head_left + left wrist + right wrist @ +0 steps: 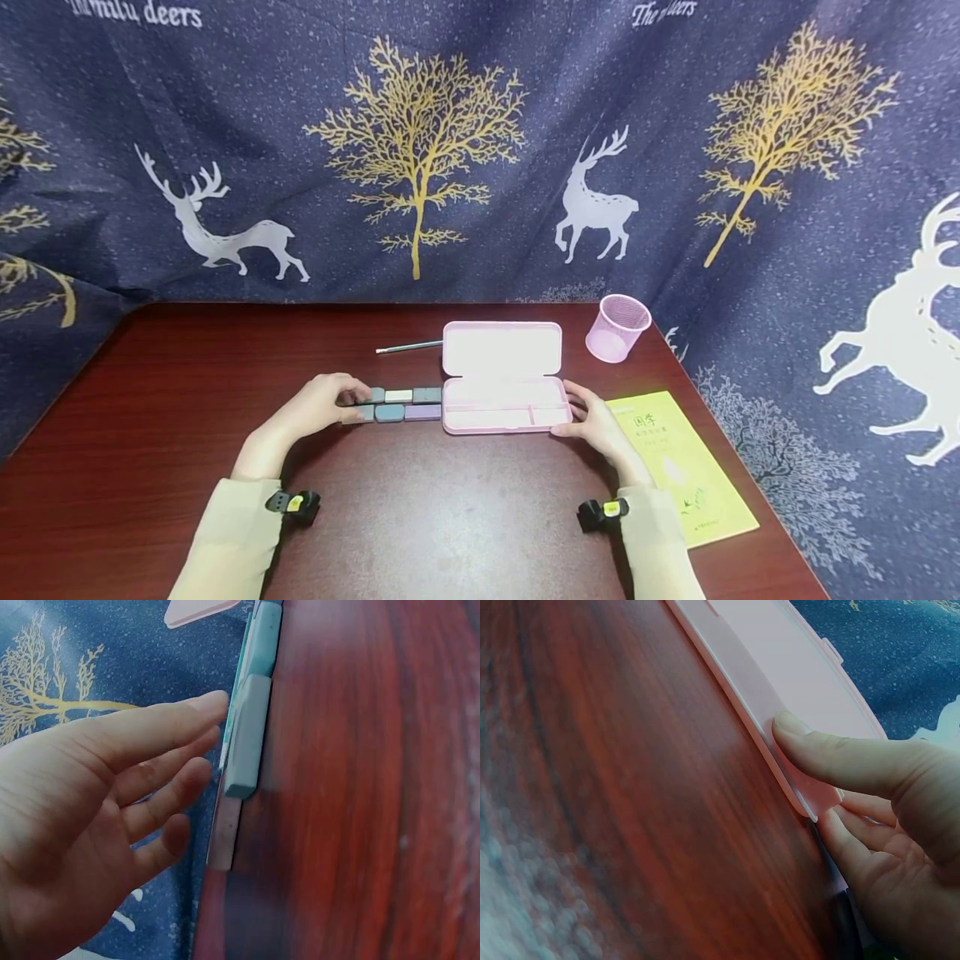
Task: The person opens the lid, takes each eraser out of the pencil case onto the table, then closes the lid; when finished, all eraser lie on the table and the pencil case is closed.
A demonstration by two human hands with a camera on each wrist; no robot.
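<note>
A pink pencil case (487,392) lies on the table with its lid (502,348) raised; inside I see dividers and no contents. My right hand (596,423) holds its right end, the thumb over the rim and the fingers at the outer side, as the right wrist view shows. Left of the case, two rows of small eraser-like blocks lie side by side, among them a white block (398,396), a purple block (423,412) and a teal block (389,412). At their left end is my left hand (321,406); in the left wrist view its loosely bent fingers stand apart from a grey-green block (250,735).
Behind the blocks lies a pencil (408,347), its right end hidden by the case. A pink mesh pen cup (617,329) stands at the back right. A yellow-green booklet (682,467) lies by the table's right edge. A patterned cloth (480,283) hangs behind.
</note>
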